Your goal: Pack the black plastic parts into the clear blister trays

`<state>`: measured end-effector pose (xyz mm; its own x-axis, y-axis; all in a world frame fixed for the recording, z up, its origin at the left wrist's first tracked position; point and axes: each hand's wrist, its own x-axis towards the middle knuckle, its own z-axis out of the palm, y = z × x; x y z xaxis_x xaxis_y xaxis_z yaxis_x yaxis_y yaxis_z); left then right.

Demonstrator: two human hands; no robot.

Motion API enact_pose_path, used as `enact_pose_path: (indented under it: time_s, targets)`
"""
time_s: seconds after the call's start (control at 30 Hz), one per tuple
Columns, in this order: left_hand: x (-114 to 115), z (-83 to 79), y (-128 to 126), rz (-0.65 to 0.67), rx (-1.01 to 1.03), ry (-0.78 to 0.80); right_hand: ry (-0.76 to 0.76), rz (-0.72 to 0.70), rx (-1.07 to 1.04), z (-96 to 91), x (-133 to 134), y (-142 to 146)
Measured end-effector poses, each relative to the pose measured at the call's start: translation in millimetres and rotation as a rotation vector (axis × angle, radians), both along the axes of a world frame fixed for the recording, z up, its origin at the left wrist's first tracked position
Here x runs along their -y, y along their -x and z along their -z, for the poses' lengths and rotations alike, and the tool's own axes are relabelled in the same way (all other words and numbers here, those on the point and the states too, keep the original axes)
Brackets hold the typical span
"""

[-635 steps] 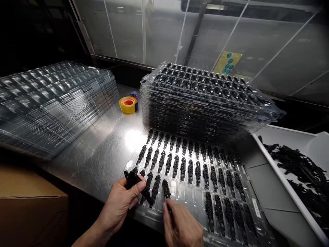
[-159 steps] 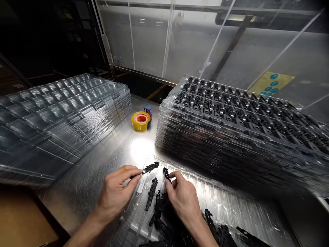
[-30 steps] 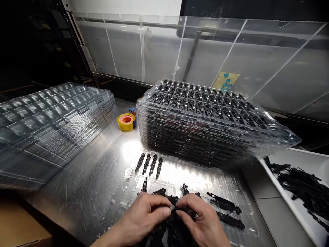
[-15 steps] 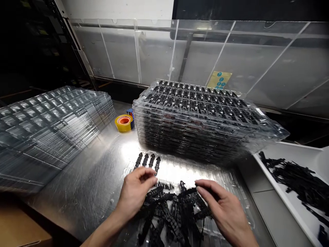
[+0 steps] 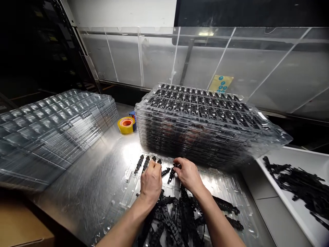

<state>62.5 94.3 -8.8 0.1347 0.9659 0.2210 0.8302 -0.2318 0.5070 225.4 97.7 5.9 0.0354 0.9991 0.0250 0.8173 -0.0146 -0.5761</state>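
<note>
A clear plastic tray (image 5: pixel 128 192) lies in front of me with several slim black plastic parts (image 5: pixel 139 164) standing side by side in its far left slots. My left hand (image 5: pixel 151 181) is closed over that row, pinching a black plastic part (image 5: pixel 166 172) that sticks out to the right. Just beside it, my right hand (image 5: pixel 189 174) grips another black plastic part (image 5: pixel 171 176), tilted over the slots. Its fingertips are partly hidden. Below both hands a loose heap of black plastic parts (image 5: pixel 171 219) covers the near half of the tray.
Behind the tray rises a tall stack of filled clear trays (image 5: pixel 205 127). Another stack of clear trays (image 5: pixel 59 127) stands at left. Yellow tape (image 5: pixel 126 129) lies between them. A white bin (image 5: pixel 279 181) with black parts is at right, a cardboard box (image 5: pixel 23 223) at lower left.
Both hands have moved forward from the heap to the tray's far row and closer together. Each now holds a black part at the slots; the left hand's fingers looked empty before.
</note>
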Motion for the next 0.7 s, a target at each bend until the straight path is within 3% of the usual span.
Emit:
enact_pose_path:
  time_s: [0.33,0.7]
  targets:
    - [4.6,-7.5,-5.5,0.140,-0.327,0.172,-0.085,-0.097,0.167,12.6,2.1,1.7]
    - [-7.8,-14.2,-18.7,0.140,-0.459,0.247,-0.123,-0.137,0.232,14.2,5.5,0.6]
